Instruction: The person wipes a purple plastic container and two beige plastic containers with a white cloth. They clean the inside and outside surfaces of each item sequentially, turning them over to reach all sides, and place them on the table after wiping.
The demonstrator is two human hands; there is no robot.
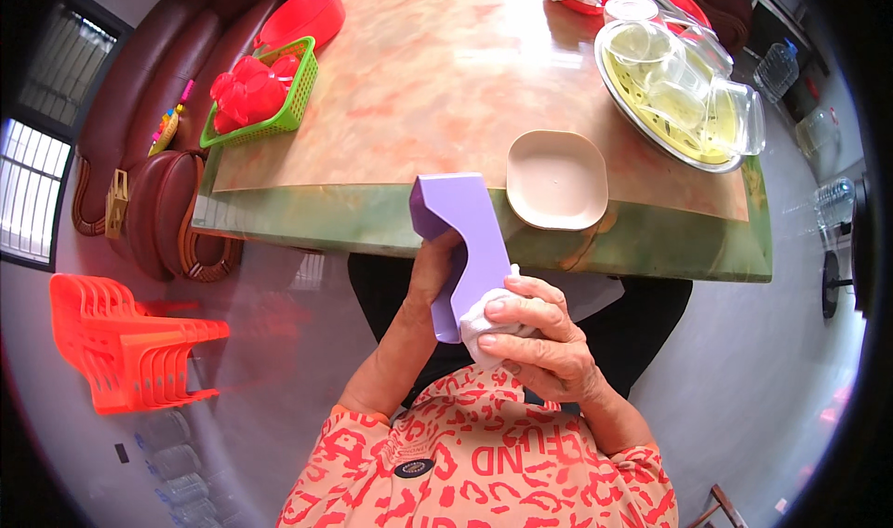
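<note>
A purple plastic holder with a curved cut-out side (482, 240), like a file holder, is tilted over my lap at the table's near edge. My left hand (435, 266) grips it from its left side, with the fingers partly hidden behind and inside it. In my right hand (549, 337) a crumpled white cloth (486, 331) is bunched up and pressed against the holder's lower right end. Just beyond, a beige square dish (556, 182) sits on the table near the front edge.
On the marbled table (419, 91), a green basket (302, 91) with red items and a red basin (321, 16) stand far left. At right, a round metal tray (642, 137) bears a yellow strainer and clear plastic containers. Stacked red chairs (121, 342) are on the floor at left.
</note>
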